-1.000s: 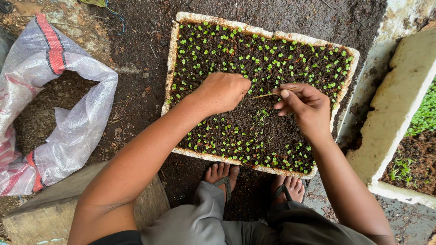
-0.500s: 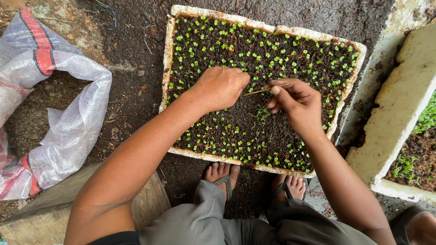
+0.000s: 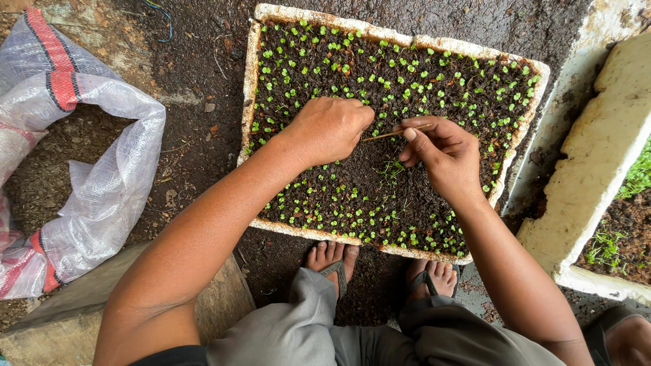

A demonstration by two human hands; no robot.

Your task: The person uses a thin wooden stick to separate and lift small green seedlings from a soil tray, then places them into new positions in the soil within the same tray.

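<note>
A white foam tray [image 3: 252,81] filled with dark soil and rows of tiny green seedlings [image 3: 434,74] lies on the ground in front of my feet. My left hand [image 3: 325,129] rests curled over the tray's middle, fingers closed against the soil. My right hand [image 3: 437,152] pinches a thin wooden stick [image 3: 386,135], whose tip points left toward my left hand's fingertips. What the left fingers hold is hidden.
An open white woven sack with red stripes [image 3: 74,156] holding soil lies at the left. A second foam tray with greens [image 3: 603,176] stands at the right. My sandalled feet [image 3: 332,261] sit below the tray's near edge. A stone slab [image 3: 68,312] is lower left.
The view has shifted slightly, so the tray sits lower in frame. My right hand with the stick has edged closer to my left hand over the tray's middle.
</note>
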